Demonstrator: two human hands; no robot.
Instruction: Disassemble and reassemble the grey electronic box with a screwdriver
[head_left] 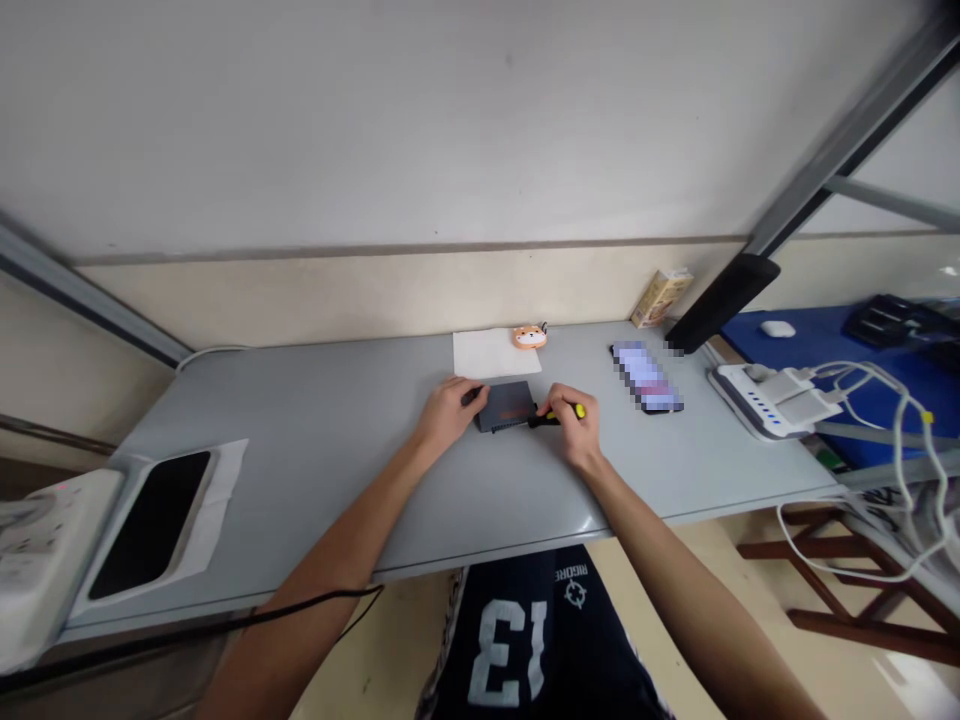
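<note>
A flat dark grey box (pixel 508 402) with faint reddish marking lies on the grey desk in front of me. My left hand (pixel 448 410) grips its left edge with closed fingers; a small black patch at the fingertips is too dark to make out. On the other side, my right hand (pixel 576 425) is closed around a yellow-and-black handled tool (pixel 579 410). The tool's black front end meets the box's right edge, and its tip is too small to identify. Just behind the box is a white sheet of paper (pixel 487 353), with an orange animal-faced case (pixel 529 337) on its right part.
A phone (pixel 646 378) lies to the right, near a small carton (pixel 661 297) and a black upright object (pixel 724 303). Further right is a white power strip (pixel 765 400) with cables. At left, a black-screened device (pixel 154 525) rests on white paper beside a white socket unit (pixel 45 560).
</note>
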